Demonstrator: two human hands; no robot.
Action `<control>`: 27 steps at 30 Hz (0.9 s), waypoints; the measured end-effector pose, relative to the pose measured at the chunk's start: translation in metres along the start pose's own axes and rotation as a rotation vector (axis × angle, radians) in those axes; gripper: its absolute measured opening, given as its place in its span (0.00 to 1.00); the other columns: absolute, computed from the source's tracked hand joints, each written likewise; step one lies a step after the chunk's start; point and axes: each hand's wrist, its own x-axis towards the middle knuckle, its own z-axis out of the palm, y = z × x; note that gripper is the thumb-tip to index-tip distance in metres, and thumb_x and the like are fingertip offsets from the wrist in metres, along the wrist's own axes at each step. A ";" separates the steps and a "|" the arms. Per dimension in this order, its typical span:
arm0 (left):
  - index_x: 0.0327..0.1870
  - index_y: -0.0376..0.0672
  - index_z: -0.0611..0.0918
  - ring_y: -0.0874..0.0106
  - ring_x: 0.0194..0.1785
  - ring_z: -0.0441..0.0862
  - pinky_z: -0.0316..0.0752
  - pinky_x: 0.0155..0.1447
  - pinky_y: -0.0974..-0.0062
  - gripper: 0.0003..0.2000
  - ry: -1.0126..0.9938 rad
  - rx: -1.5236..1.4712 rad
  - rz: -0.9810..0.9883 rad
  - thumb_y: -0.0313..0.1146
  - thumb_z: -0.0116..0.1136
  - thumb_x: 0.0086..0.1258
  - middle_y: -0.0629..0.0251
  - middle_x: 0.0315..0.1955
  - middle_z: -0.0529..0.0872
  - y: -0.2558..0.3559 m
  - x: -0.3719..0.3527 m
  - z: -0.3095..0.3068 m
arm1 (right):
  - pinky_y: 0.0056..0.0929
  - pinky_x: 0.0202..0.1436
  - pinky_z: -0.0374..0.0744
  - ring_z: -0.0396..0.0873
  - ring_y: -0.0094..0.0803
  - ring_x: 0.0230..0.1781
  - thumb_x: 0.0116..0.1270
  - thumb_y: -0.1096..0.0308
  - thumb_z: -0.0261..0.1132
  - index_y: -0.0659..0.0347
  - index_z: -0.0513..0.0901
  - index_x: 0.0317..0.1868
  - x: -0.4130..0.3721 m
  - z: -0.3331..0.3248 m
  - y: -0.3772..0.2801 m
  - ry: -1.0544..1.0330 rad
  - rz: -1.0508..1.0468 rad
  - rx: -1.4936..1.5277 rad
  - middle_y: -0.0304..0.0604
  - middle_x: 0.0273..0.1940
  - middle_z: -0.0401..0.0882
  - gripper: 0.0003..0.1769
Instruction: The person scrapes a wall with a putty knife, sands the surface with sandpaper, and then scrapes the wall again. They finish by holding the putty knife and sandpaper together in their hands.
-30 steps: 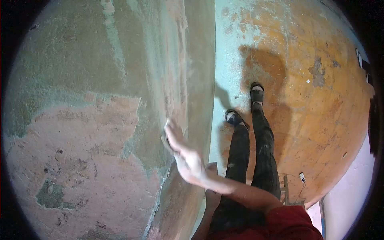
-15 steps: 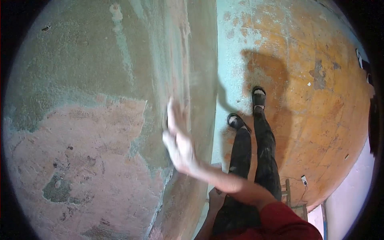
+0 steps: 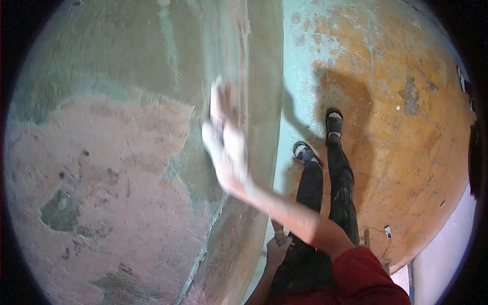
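My right hand (image 3: 226,140) reaches out to the patchy wall (image 3: 127,137) on the left, over a streaked green and pinkish strip. Its fingers point up the frame and are smeared by motion. Something dark and thin shows along their left edge, too blurred to identify. Low in front of my body, my left hand (image 3: 277,250) is closed around a brownish handle (image 3: 278,230) that sticks up from the fist. The far end of the handle is hidden behind my right forearm.
My feet in dark sandals (image 3: 334,124) stand on the worn orange and pale-green floor (image 3: 401,152), close to the wall's base. A white power socket (image 3: 388,232) with a cord and a wooden piece (image 3: 367,238) lie at the lower right.
My right hand has moved up the frame along the wall. The handle in my left hand now shows more clearly. The view has shifted slightly.
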 end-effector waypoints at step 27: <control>0.36 0.37 0.85 0.77 0.29 0.84 0.76 0.33 0.80 0.10 0.001 -0.210 0.105 0.36 0.64 0.74 0.65 0.26 0.87 -0.036 -0.003 -0.005 | 0.29 0.69 0.70 0.77 0.34 0.63 0.78 0.63 0.56 0.73 0.68 0.71 0.014 -0.008 -0.007 0.240 -0.046 0.106 0.56 0.70 0.73 0.28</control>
